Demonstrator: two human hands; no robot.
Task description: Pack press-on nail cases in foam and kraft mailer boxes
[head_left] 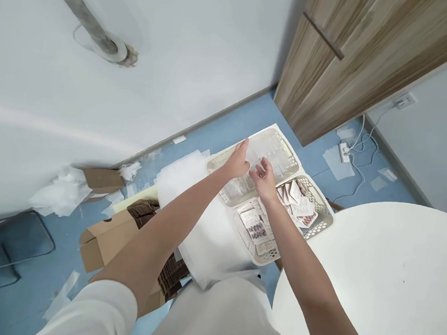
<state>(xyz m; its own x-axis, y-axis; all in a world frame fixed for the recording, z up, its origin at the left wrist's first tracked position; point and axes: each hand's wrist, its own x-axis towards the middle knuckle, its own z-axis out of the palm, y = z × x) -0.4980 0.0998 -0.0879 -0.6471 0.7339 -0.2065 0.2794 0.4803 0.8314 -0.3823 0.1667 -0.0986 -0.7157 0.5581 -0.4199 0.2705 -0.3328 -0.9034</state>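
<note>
Both my arms reach down toward cream plastic baskets on the floor. My left hand and my right hand both grip a clear plastic piece above the far basket, which holds more clear plastic pieces. My fingers are curled on the piece's near edge. The near basket holds small printed cards and packets.
A round white table is at the right. White foam sheets lie under my arms. Brown cardboard boxes and torn white paper litter the blue floor at left. A wooden cabinet and a power strip stand behind.
</note>
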